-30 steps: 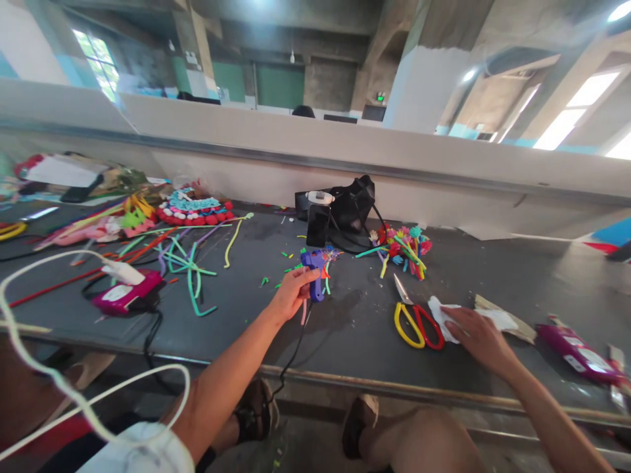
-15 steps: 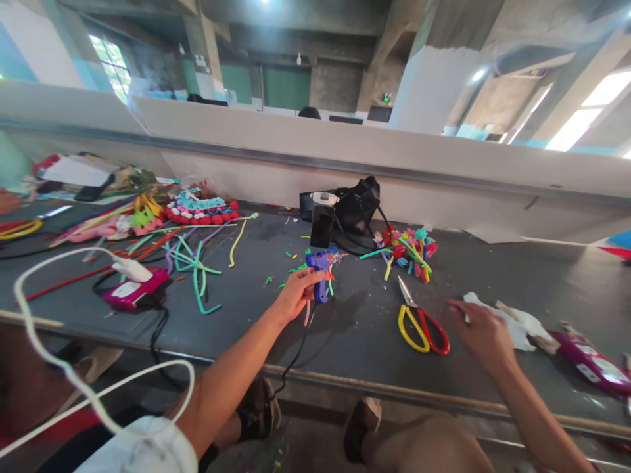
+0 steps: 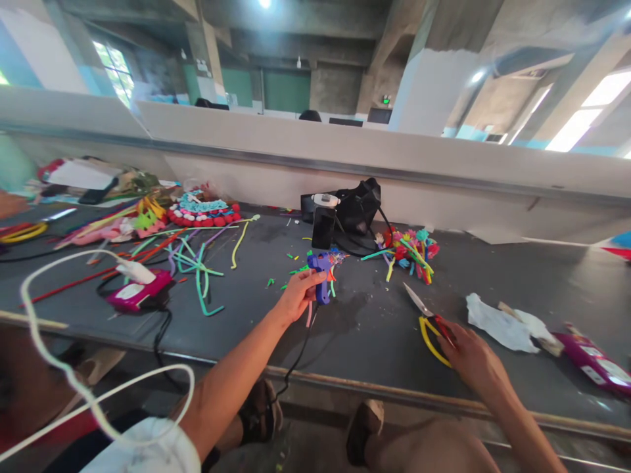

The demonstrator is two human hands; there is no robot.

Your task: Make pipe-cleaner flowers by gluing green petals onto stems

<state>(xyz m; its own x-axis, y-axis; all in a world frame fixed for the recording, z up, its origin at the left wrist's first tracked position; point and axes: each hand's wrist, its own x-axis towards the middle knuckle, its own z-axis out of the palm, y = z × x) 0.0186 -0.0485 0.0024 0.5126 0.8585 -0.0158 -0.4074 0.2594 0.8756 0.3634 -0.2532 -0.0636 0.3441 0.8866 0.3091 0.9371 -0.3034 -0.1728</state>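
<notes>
So I'm watching this from far off through the head cam, and it's a dark table (image 3: 367, 358) right across the view, scuffed and dotted with green scraps (image 3: 271, 282), with a low pale partition (image 3: 236, 125) behind it. Past that there's a big concrete room: a chunky pillar (image 3: 428, 92), grey up top and white below, a bright window (image 3: 114, 69) on the left, one ceiling light (image 3: 265, 3) overhead. My left hand (image 3: 298, 293) is clamped on the blue glue gun (image 3: 319, 261), near the middle of the table, just this side of the black phone (image 3: 324, 228). My right hand (image 3: 476, 360) has its fingers closed on the red handle of the scissors (image 3: 426, 315), over to the right, before you get to the white paper (image 3: 495, 322). Half a second ago that hand was just beside the scissors and both loops showed; now they've swung round a bit and the red one is mostly covered. Left hand and glue gun look unchanged. As for writing, the magenta power strip (image 3: 594, 361) at far right has pale labels and there's a green sign (image 3: 386, 100) glowing at the back, but both are too small and blurry to read
</notes>
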